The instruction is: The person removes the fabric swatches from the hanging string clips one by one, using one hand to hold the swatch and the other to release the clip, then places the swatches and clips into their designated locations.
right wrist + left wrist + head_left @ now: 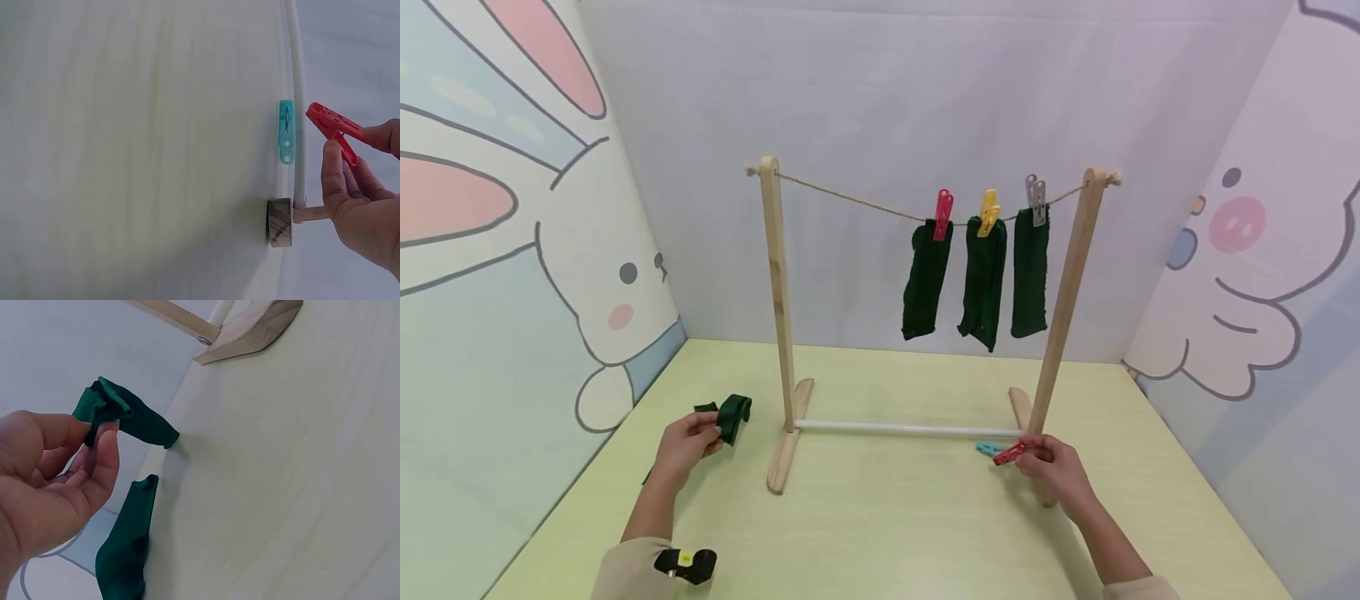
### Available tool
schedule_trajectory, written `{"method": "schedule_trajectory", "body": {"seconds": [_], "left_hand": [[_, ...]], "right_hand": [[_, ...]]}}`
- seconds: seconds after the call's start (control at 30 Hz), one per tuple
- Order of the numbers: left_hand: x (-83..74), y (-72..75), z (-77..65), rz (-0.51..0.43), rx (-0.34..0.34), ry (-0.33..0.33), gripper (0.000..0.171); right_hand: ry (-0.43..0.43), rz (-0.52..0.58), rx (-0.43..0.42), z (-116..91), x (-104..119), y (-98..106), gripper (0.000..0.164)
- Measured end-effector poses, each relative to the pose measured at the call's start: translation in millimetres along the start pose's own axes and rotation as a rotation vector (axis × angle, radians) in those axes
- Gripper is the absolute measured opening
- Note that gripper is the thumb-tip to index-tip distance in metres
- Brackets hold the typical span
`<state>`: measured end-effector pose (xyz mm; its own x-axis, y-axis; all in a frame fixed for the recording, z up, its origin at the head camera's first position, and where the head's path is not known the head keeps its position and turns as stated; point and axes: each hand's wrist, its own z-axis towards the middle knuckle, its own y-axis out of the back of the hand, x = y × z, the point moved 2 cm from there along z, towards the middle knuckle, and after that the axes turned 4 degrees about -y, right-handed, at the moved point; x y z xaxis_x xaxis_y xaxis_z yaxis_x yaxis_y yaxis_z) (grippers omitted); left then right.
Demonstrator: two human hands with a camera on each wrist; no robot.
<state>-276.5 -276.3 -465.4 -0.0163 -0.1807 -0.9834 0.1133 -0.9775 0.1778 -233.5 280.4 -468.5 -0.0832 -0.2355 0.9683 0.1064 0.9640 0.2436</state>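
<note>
My left hand (685, 447) pinches a dark green cloth strip (733, 417) between thumb and fingers, left of the wooden rack (780, 292). In the left wrist view a second green cloth (128, 544) lies on the table beneath this hand. Over at the rack's right foot, my right hand (1060, 471) grips a red clothespin (335, 128) by its handles, thumb on one and fingers on the other. Close by, a turquoise clothespin (286, 131) lies on the table along the rack's white bar (910, 429).
On the rope (857, 200) hang three green cloths, held by a red clothespin (943, 214), a yellow one (988, 213) and a grey one (1037, 200). The rack's right post (1067, 300) rises beside my right hand. Walls with cartoon animals border the table (880, 525).
</note>
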Motion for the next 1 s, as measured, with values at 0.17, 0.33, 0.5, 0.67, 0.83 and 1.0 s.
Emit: {"method": "schedule_trajectory", "body": {"seconds": [0.17, 0.33, 0.5, 0.67, 0.83, 1.0], "left_hand": [[3.2, 5.1, -7.4, 0.020, 0.020, 0.016, 0.035], [7.8, 10.3, -13.1, 0.040, 0.055, 0.037, 0.036], [12.4, 14.9, -18.8, 0.066, 0.094, 0.054, 0.037], [16.9, 19.4, -26.1, 0.107, 0.114, 0.085, 0.036], [18.6, 23.9, -31.6, 0.148, 0.123, 0.125, 0.033], [19.5, 28.9, -34.3, 0.184, 0.113, 0.171, 0.029]], "right_hand": [[-0.010, -0.068, -0.004, 1, -1, 3, 0.034], [-0.009, -0.197, 0.015, 1, -2, 7, 0.033], [-0.030, -0.249, 0.042, 1, -4, 11, 0.029], [-0.050, -0.290, 0.079, 1, -6, 13, 0.029], [-0.034, -0.329, 0.132, 3, -9, 11, 0.031], [0.010, -0.387, 0.161, 6, -9, 8, 0.029]]}}
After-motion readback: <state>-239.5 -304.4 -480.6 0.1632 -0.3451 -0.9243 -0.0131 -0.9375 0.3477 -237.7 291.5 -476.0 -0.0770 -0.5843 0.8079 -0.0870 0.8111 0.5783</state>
